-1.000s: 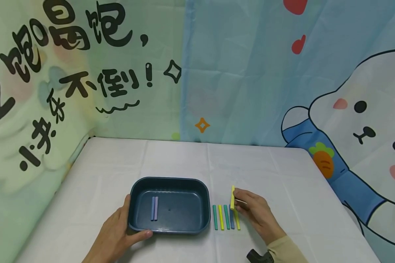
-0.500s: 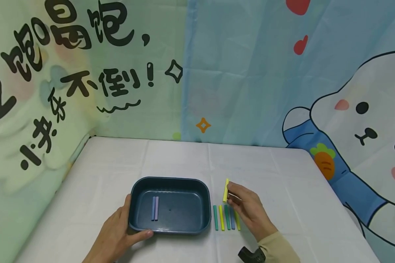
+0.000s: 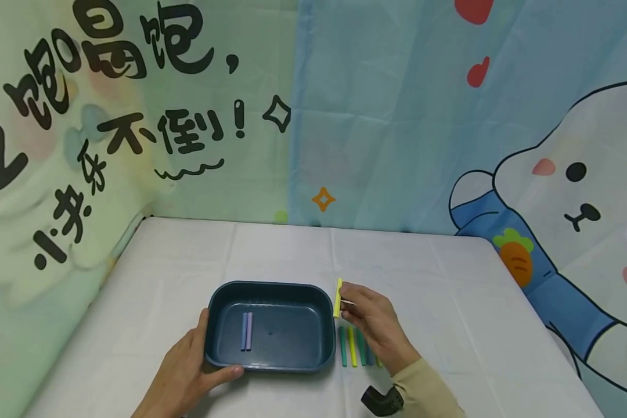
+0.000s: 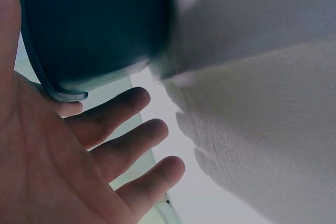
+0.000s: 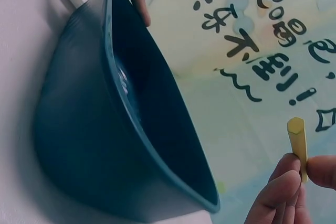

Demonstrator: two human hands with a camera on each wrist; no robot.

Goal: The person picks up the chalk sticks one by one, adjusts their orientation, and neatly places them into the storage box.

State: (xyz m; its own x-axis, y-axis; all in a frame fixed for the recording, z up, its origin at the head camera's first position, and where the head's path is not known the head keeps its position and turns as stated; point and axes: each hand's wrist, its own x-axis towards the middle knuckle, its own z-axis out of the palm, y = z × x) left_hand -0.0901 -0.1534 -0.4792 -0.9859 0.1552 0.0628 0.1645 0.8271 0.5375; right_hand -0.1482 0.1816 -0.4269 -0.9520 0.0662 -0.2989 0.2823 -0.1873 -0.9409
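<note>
My left hand (image 3: pixel 183 366) holds the left front corner of a dark blue tray (image 3: pixel 298 331), thumb on its front wall. In the left wrist view three fingers (image 4: pixel 131 153) extend free of the tray (image 4: pixel 100 30). A blue stick (image 3: pixel 244 331) and a purple stick (image 3: pixel 249 331) lie side by side inside. Pinched between thumb and fingers of my right hand (image 3: pixel 376 328) is a yellow stick (image 3: pixel 338 298), raised beside the tray's right rim. The right wrist view shows the yellow stick's (image 5: pixel 297 142) six-sided end.
Right of the tray, more sticks lie in a row: a green stick (image 3: pixel 343 346), a yellow stick (image 3: pixel 352 347), another green stick (image 3: pixel 361 345) and others partly behind my right hand. A white cloth (image 3: pixel 271 249) covers the table; a printed curtain (image 3: pixel 386 128) hangs behind.
My right hand has carried the yellow stick leftward and slightly away from me, from above the row to the tray's right rim. The left hand and tray have stayed put.
</note>
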